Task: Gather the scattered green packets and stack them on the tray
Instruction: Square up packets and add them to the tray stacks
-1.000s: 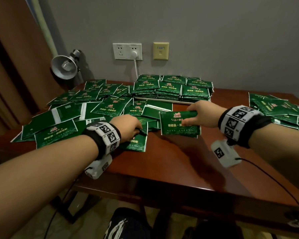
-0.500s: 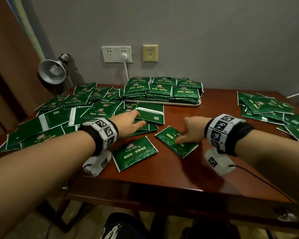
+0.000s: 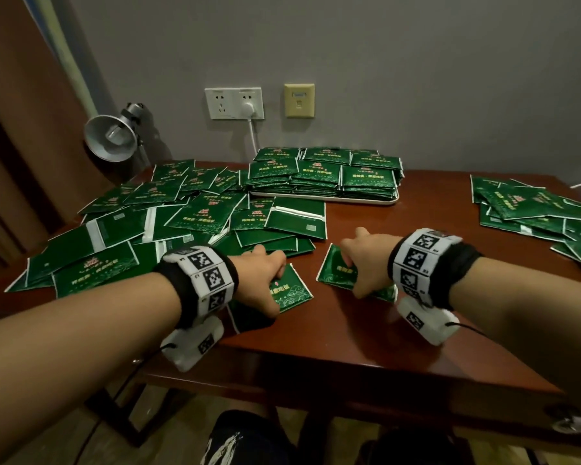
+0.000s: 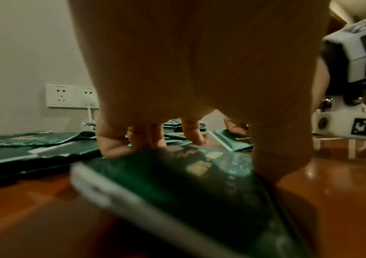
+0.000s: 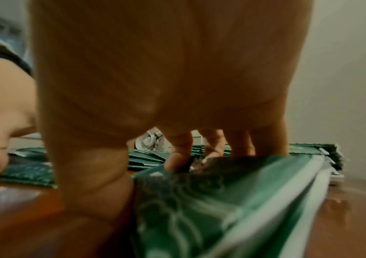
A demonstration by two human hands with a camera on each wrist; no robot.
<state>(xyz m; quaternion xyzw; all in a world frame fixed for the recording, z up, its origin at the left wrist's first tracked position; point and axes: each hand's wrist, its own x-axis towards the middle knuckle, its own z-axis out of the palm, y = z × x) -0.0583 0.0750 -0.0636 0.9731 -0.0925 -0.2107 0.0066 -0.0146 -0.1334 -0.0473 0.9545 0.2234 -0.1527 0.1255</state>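
Packets (image 3: 291, 292) half hidden under both hands, fingers (image 4: 191, 132) grasping one each.

A grey wall (image 3: 383, 62) rises behind the reddish-brown wooden table (image 3: 349, 344). On it, above the table's far edge, sit a white double socket (image 3: 234, 103) and a yellowish wall plate (image 3: 299, 100); a metal lamp (image 3: 109, 137) stands at the table's far left corner.

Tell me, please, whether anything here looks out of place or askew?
Yes. Many packets lie strewn and overlapping at odd angles left of the tray, some face down, and another loose heap sits at the table's right. Nothing looks torn or spilled.
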